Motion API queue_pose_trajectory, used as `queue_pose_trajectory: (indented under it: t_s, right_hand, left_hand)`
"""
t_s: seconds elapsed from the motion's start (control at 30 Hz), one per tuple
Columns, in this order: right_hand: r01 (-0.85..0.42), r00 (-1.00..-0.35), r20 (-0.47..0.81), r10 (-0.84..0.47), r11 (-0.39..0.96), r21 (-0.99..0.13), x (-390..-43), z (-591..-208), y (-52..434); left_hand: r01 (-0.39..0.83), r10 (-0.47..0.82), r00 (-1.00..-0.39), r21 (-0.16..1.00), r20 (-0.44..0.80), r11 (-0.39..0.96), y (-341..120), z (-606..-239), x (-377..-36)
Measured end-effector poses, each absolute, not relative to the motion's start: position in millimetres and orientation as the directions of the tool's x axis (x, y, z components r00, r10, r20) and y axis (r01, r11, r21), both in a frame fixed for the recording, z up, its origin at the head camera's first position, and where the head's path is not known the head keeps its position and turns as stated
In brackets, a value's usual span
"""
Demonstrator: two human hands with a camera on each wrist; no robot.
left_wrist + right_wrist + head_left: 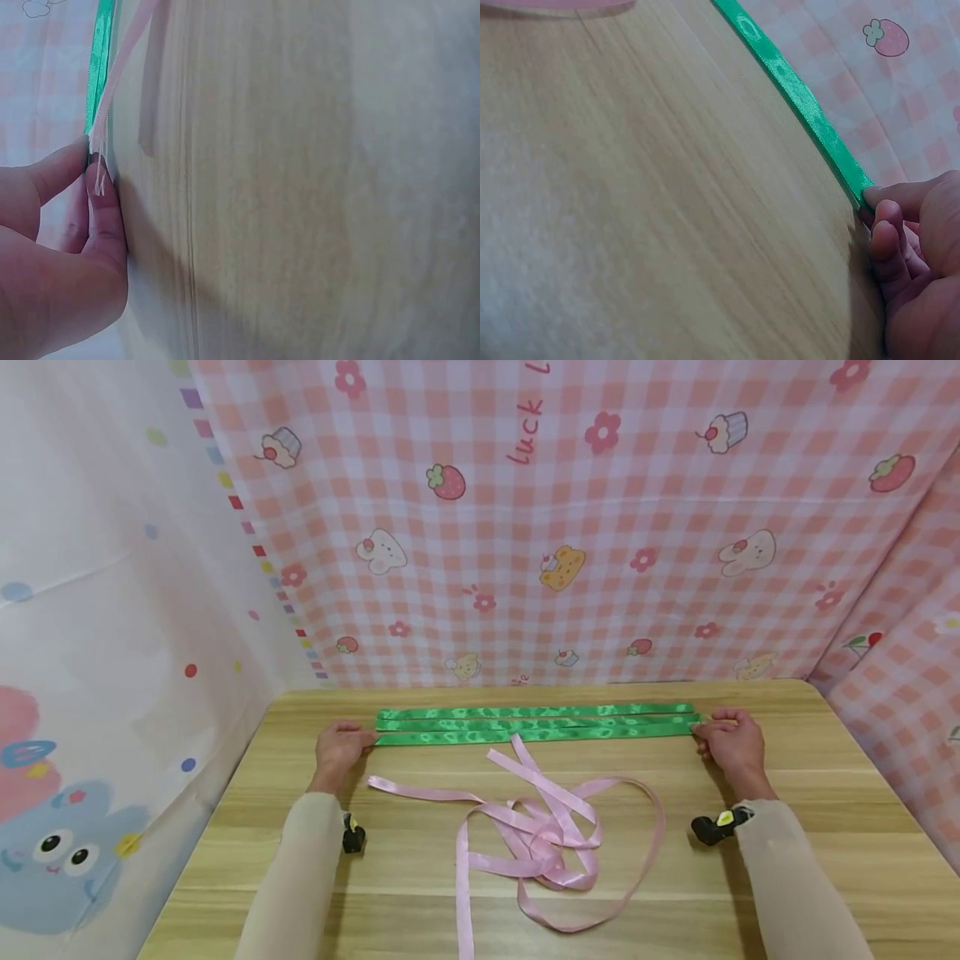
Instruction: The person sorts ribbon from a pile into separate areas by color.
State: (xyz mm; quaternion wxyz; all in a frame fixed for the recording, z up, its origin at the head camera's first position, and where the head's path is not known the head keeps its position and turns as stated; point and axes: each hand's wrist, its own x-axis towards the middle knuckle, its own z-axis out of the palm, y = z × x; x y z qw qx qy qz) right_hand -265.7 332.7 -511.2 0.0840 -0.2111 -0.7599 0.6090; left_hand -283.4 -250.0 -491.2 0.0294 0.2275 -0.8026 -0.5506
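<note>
A shiny green ribbon (510, 737) lies folded in several straight parallel lengths along the far part of the table. At its left end, my left hand (345, 750) pinches the nearest length between thumb and fingers (105, 214). My right hand (733, 743) pinches the other end of that length, and the right wrist view shows the green ribbon (810, 112) running straight out from the fingertips. A pink ribbon (551, 852) lies in loose loops between the forearms. Its frayed end (101, 161) overlaps my left fingers in the left wrist view, but the head view shows it apart from them.
The wooden table (405, 893) ends at a pink checked cloth (480, 527) hanging behind it. A white printed cloth (112, 568) hangs at the left. Small black wrist cameras (716, 827) sit at both cuffs.
</note>
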Motion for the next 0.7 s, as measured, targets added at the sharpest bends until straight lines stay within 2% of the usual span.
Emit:
queue_pose_trajectory:
  t_s: [0.4,0.6,0.7]
  right_hand:
    - [0.218,-0.901,-0.126,0.414,0.182,-0.959,-263.7,-510.5,332.4]
    - [0.206,-0.905,-0.113,0.411,0.190,-0.960,-264.6,-512.1,333.0]
    - [0.207,-0.905,-0.113,0.410,0.192,-0.959,-262.6,-510.3,334.0]
  left_hand:
    - [-0.370,-0.399,-0.882,0.893,-0.251,0.256,-250.4,-491.5,-285.4]
    - [-0.361,-0.336,-0.898,0.913,-0.284,0.191,-253.3,-487.1,-283.4]
    - [-0.358,-0.300,-0.909,0.911,-0.290,0.203,-255.5,-485.2,-282.3]
